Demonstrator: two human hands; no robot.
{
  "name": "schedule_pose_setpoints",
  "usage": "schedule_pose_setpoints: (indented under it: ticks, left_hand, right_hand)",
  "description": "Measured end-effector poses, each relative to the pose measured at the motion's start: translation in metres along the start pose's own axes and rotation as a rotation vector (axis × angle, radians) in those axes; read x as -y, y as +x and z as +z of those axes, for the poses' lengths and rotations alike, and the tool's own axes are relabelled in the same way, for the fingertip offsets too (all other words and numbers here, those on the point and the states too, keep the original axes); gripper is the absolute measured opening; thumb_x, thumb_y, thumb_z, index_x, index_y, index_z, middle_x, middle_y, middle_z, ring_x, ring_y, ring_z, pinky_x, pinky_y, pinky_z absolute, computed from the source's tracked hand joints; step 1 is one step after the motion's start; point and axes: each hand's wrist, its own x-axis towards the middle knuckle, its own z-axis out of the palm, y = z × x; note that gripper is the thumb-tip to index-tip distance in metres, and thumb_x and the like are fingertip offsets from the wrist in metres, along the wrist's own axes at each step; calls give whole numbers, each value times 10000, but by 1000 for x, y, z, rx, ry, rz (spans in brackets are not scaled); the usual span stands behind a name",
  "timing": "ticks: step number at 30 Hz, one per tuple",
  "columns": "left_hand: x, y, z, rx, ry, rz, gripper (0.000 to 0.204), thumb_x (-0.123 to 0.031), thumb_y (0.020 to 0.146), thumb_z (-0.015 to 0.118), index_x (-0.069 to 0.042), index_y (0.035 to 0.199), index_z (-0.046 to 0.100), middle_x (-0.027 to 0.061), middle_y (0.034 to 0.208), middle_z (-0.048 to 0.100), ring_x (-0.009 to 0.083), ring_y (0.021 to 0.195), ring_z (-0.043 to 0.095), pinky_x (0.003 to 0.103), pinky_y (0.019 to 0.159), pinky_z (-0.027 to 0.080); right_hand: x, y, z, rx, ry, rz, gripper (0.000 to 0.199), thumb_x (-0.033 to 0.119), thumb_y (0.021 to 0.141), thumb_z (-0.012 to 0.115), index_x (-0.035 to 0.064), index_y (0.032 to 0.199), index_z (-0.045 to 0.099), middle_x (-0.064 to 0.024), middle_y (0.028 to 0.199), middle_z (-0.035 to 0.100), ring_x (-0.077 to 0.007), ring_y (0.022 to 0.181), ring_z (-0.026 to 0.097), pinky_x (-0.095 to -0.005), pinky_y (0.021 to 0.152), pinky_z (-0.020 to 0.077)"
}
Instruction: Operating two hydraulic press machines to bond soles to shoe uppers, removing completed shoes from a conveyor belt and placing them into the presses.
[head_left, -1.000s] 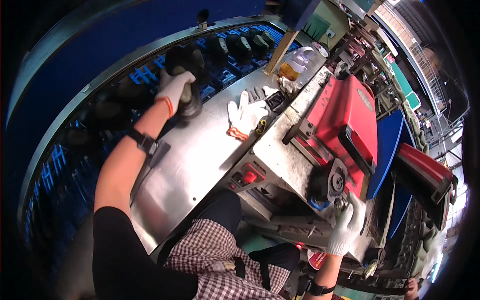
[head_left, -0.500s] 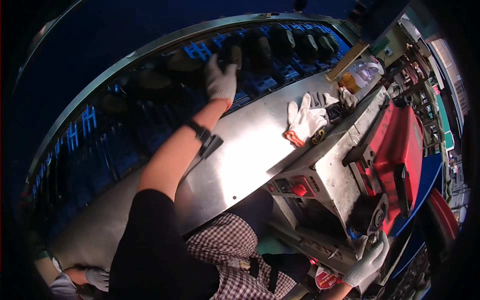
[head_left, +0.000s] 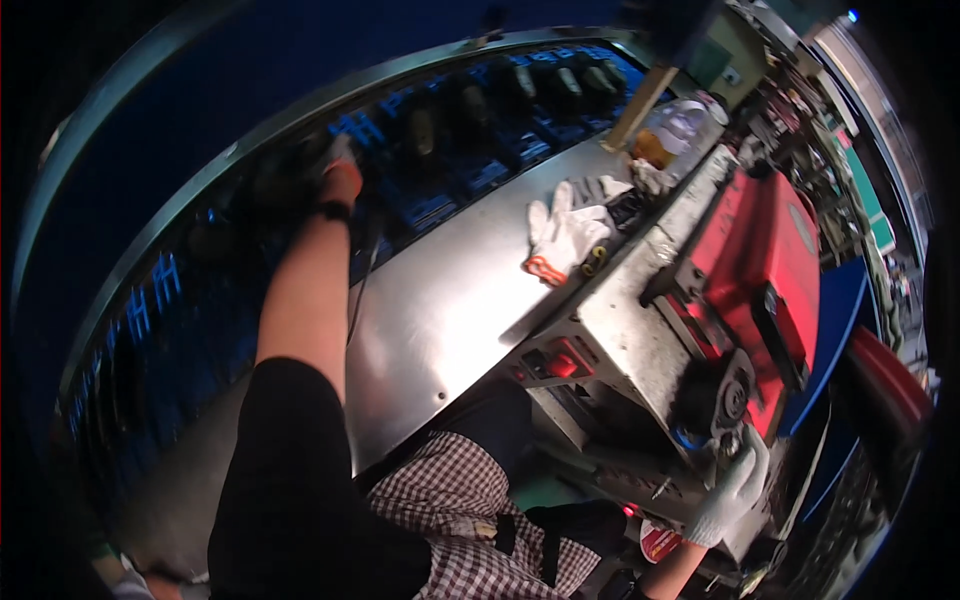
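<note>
My left hand [head_left: 342, 165], in a white glove with an orange cuff, reaches over the dark rack with blue-lit slats [head_left: 168, 280]. It is among dark shoe-like pieces [head_left: 424, 130], some showing pale oval patches. Blur and shadow hide its fingers and anything in them. At the lower right my right hand [head_left: 735, 490], also in a white glove, is closed around a small metal fitting [head_left: 727, 444]. The fitting sits just below a dark round part [head_left: 735, 395] of the red machine [head_left: 765, 260].
Spare white gloves [head_left: 565, 235] lie on the shiny metal ledge [head_left: 415, 320] between rack and machine. A red switch [head_left: 565, 362] is on the machine's front. A transparent bag [head_left: 675, 130] stands by a wooden post [head_left: 640, 108]. Another person's arm [head_left: 165, 585] shows at lower left.
The whole view has shifted slightly. My left hand has moved left along the rack, away from the pale-patched piece it was beside. My right hand stays by the metal fitting.
</note>
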Motion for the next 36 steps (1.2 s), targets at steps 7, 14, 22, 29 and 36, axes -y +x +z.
schedule_pose_setpoints:
  ticks: [7,14,22,29,36]
  left_hand:
    - [-80,-110,-86,474,144,31,429,-339,918,678,-10,1194,681,190,1207,707,377,1182,648,539,1055,524]
    - [-112,-401,-1,928,-172,-322,881,-202,809,742,1,1579,366,234,1523,497,469,1419,470,587,1197,412]
    - [-72,-633,87,1225,-61,-382,1090,-380,728,753,-75,1646,251,217,1549,477,391,1445,467,522,1218,372]
    - [-26,-688,164,1613,569,-488,786,-429,985,592,-54,1618,315,158,1553,504,331,1431,495,471,1209,386]
    - [-38,-797,320,1801,346,441,839,-354,1000,614,6,1646,218,252,1612,390,310,1481,408,377,1206,325]
  right_hand:
    - [28,14,7,-29,66,-103,206,93,992,607,3,1125,735,-164,1049,747,-280,990,724,-385,914,547]
    - [11,18,0,-95,85,-206,179,187,949,646,65,1059,717,-132,980,709,-317,960,673,-443,850,525]
    - [47,-40,-43,181,876,-252,776,139,871,740,21,1565,413,-225,1541,455,-388,1463,423,-444,1220,332]
    - [-13,-45,-157,254,1225,170,1078,367,875,726,-11,1665,97,-205,1731,143,-310,1602,160,-413,1300,132]
    - [-130,28,-255,-11,1022,189,757,236,939,628,-25,1599,362,-162,1604,458,-211,1416,509,-360,1207,364]
